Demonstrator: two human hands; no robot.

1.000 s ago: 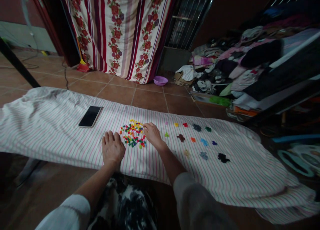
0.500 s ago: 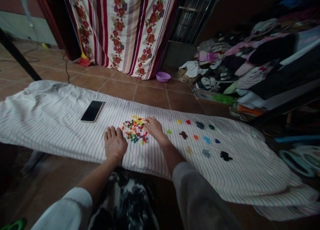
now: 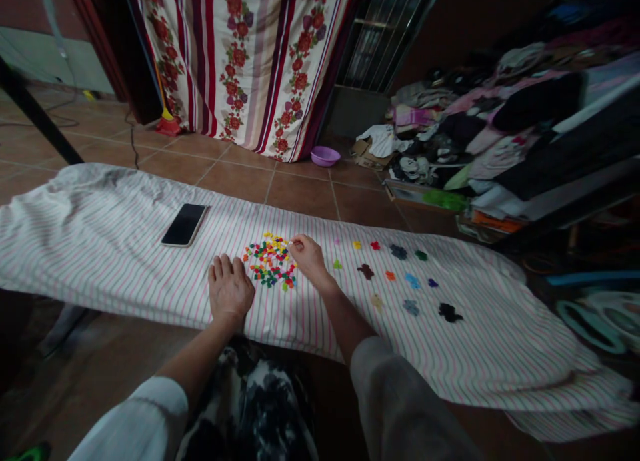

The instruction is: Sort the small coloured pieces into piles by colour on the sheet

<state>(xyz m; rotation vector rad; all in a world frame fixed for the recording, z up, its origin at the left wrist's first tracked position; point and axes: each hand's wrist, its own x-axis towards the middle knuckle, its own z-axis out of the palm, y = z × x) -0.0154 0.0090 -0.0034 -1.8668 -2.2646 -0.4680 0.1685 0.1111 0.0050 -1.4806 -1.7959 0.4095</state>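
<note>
A loose pile of small coloured pieces (image 3: 271, 259) lies on the striped cloth (image 3: 300, 321): red, green, yellow, orange and pink. My left hand (image 3: 231, 287) rests flat on the cloth at the pile's left, fingers slightly spread, holding nothing. At the pile's right edge my right hand (image 3: 307, 254) has its thumb and fingertips pinched together; whatever is between them is too small to make out. Further right lie little heaps sorted by colour, among them a brown heap (image 3: 366, 271), a light blue heap (image 3: 413, 280), a black heap (image 3: 450, 313) and a dark grey heap (image 3: 399, 251).
A smartphone (image 3: 185, 225) lies on the cloth to the left. Beyond the cloth are a purple basin (image 3: 325, 156), a red broom (image 3: 169, 124) and a floral curtain (image 3: 245, 61). Clothes (image 3: 480, 121) are heaped at the right.
My right hand has shifted very slightly, its fingertips drawn closer together at the pile's edge. My left hand stays where it was. The view has moved a little.
</note>
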